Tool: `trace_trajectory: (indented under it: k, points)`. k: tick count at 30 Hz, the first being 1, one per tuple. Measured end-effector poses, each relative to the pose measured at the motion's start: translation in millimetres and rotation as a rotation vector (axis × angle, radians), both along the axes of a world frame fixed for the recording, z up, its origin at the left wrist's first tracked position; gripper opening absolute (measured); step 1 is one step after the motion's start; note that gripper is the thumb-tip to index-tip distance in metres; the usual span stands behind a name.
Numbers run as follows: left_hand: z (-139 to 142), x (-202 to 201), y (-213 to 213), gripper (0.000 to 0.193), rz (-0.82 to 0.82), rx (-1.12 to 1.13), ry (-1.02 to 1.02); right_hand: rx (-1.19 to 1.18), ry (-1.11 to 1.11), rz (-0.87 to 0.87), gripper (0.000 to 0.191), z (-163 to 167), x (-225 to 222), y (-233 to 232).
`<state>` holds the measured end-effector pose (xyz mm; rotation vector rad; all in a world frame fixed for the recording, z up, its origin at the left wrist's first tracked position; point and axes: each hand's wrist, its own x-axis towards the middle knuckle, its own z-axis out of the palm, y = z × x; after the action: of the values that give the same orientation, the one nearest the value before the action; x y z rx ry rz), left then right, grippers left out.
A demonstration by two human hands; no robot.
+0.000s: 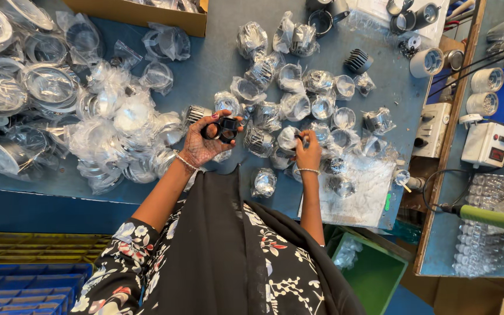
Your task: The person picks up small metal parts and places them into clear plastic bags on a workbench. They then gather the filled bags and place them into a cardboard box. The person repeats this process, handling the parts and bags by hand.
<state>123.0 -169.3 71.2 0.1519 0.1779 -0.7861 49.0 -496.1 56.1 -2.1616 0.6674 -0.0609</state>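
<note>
My left hand (200, 142) is raised over the blue table (217, 52), palm up, with its fingers closed around two black ring-shaped parts (223, 129). My right hand (307, 153) rests among several small shiny metal parts wrapped in clear plastic bags (290, 105) and pinches one small bagged part (300, 140) between its fingertips. More bagged metal parts lie all around both hands.
A big heap of larger bagged round fittings (48, 105) fills the table's left side. A cardboard box (141, 14) stands at the far edge. White cylinders (426, 61), white switch boxes (488, 144), a green bin (374, 271) and blue crates (24, 286) surround the table.
</note>
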Motion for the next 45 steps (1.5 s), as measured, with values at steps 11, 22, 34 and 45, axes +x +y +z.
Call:
trace_trajectory:
  k: [11, 22, 34, 45]
  points:
    - [9, -14, 9, 0.037, -0.094, 0.209, -0.127, -0.279, -0.304, 0.015, 0.018, 47, 8, 5]
    - [12, -32, 11, 0.048, -0.174, 0.221, -0.106, 1.321, 0.014, -0.078, 0.025, 47, 62, 79]
    - [13, -23, 53, 0.044, 0.029, 0.157, -0.043, -0.787, 0.040, 0.539, 0.017, -9, 108, 147]
    - [10, -15, 49, 0.043, 0.041, 0.128, -0.031, -0.754, 0.045, 0.685, 0.009, -4, 137, 119]
